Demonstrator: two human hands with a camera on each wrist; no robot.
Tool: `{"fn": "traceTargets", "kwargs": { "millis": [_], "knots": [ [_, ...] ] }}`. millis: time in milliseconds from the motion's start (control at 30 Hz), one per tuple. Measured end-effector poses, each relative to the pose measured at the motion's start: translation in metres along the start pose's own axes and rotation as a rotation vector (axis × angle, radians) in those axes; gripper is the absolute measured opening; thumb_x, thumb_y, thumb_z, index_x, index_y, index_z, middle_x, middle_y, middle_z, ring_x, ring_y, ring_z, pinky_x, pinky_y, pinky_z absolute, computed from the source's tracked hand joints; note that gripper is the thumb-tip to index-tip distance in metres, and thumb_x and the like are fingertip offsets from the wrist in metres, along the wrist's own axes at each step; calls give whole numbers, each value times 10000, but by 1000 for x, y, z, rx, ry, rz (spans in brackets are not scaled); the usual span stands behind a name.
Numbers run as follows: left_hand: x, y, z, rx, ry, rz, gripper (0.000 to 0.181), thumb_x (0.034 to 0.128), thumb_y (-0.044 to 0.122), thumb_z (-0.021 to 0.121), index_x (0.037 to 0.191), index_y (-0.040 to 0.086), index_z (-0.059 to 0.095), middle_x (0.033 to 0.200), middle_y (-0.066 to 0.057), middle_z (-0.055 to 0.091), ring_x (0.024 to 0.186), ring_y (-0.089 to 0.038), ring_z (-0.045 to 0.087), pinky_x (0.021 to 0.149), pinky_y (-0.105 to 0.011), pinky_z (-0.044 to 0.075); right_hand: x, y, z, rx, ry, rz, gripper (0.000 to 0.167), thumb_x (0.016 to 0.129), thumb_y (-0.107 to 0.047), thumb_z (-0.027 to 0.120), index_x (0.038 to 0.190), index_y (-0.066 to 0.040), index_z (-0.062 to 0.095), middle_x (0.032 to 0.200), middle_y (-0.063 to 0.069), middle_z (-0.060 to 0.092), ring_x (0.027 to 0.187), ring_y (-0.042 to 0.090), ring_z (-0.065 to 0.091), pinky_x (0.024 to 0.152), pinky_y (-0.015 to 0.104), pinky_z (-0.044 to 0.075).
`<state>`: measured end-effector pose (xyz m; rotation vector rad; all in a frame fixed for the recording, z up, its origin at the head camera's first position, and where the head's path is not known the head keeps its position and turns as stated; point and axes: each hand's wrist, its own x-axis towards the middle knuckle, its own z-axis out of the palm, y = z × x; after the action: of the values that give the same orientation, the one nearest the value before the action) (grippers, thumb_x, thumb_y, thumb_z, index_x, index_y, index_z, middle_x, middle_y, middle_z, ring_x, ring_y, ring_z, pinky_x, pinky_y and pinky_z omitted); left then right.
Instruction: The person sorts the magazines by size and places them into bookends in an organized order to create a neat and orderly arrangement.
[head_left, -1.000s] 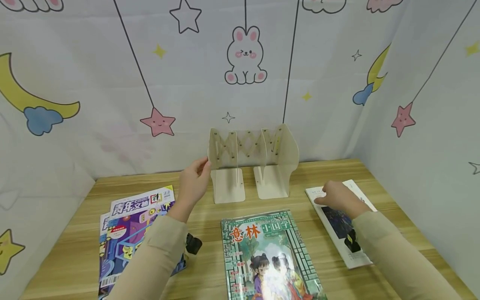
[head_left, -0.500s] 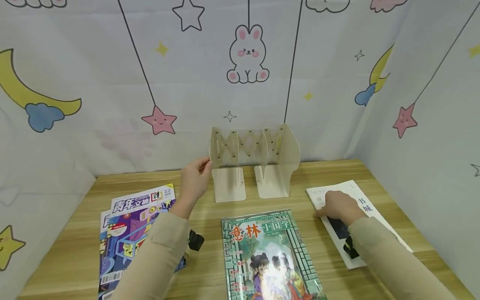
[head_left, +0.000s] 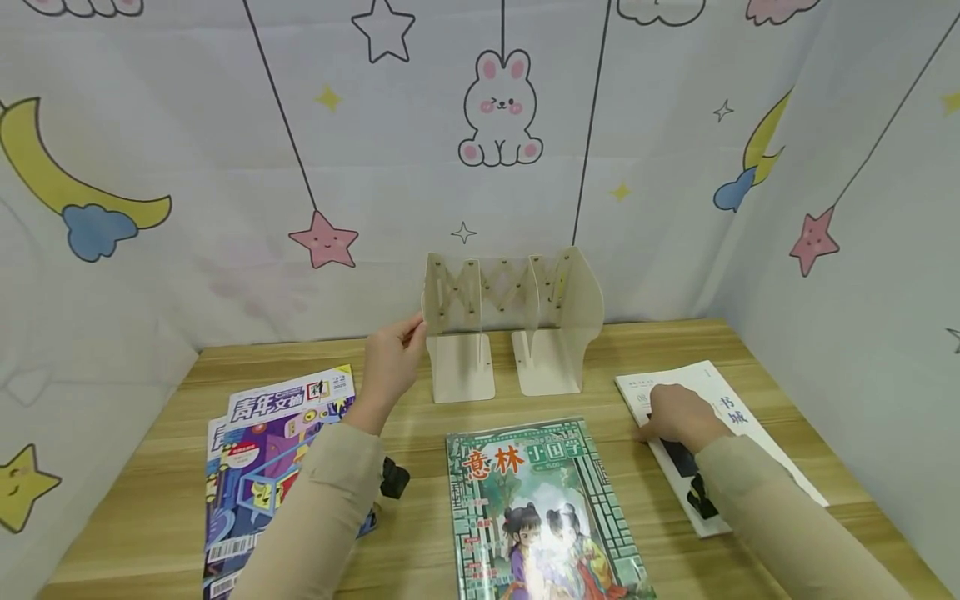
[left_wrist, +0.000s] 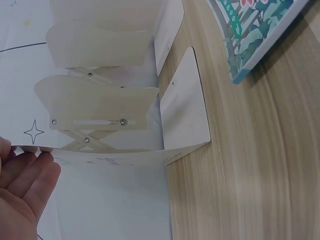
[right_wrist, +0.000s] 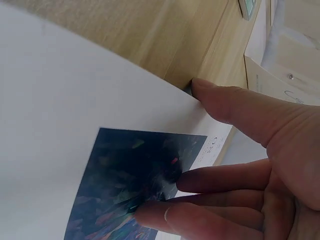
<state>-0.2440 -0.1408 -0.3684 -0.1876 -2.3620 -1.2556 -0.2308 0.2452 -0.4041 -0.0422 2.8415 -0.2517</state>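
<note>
My left hand (head_left: 392, 362) pinches the upright left end panel of a cream expandable bookend (head_left: 464, 367) at the back of the table. In the left wrist view, the fingers (left_wrist: 39, 182) lie against that panel's outer face near its edge. My right hand (head_left: 681, 414) is over a white book (head_left: 752, 446) with a dark cover picture, lying flat at the right. In the right wrist view, the thumb is at the book's edge and the other fingers (right_wrist: 227, 177) reach down to the cover, fairly straight. The bookend's compartments hold no books.
A green magazine (head_left: 536, 500) lies flat at the front middle of the wooden table (head_left: 420, 542). Overlapping purple magazines (head_left: 262, 467) lie at the left, partly behind my left sleeve. A small black object (head_left: 394, 478) shows beside that sleeve. A patterned curtain (head_left: 360, 158) hangs behind.
My right hand has settled lower over the white book, its thumb now at the left edge, and more of the cover shows. My left hand keeps its hold on the bookend.
</note>
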Motion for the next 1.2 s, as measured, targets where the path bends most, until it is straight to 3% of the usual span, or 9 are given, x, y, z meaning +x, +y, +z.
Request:
{"fn": "traceTargets", "kwargs": {
  "millis": [333, 733, 933, 1033, 1200],
  "knots": [
    [1, -3, -1, -13, -1, -13, 285, 953, 140, 560, 1178, -21, 628, 1084, -192, 682, 870, -270, 689, 654, -210, 542, -1, -3, -3, -28, 2, -50, 282, 780, -242, 727, 720, -67, 515, 666, 42, 498, 580, 183, 471, 497, 277, 372],
    [-1, -1, -1, -37, -30, -68, 322, 973, 181, 529, 1247, 22, 590, 1158, -171, 660, 928, -261, 677, 698, -272, 563, -2, -12, -1, -83, -48, -66, 132, 824, -83, 617, 728, -41, 537, 674, 76, 542, 571, 194, 509, 477, 278, 413],
    [-2, -3, 0, -54, -28, -77, 330, 976, 197, 526, 1258, 36, 584, 1188, -158, 648, 955, -251, 674, 739, -324, 578, -8, -11, -4, 46, -54, -28, 216, 813, -37, 573, 636, -89, 459, 569, 47, 466, 435, 132, 429, 358, 225, 374],
    [-2, -4, 0, -55, -22, -73, 332, 976, 203, 525, 1253, 31, 587, 1177, -161, 653, 915, -251, 676, 691, -257, 562, -11, -8, -5, 112, -35, -22, 237, 807, -30, 547, 625, -110, 417, 518, 11, 399, 379, 101, 358, 332, 204, 329],
    [-3, -7, 1, -46, -10, -61, 322, 973, 189, 530, 1241, 23, 595, 1160, -164, 660, 887, -240, 674, 643, -172, 516, -15, 0, -5, 144, -7, -42, 170, 829, -25, 501, 675, -72, 446, 527, 11, 415, 364, 92, 374, 327, 198, 346]
  ]
}}
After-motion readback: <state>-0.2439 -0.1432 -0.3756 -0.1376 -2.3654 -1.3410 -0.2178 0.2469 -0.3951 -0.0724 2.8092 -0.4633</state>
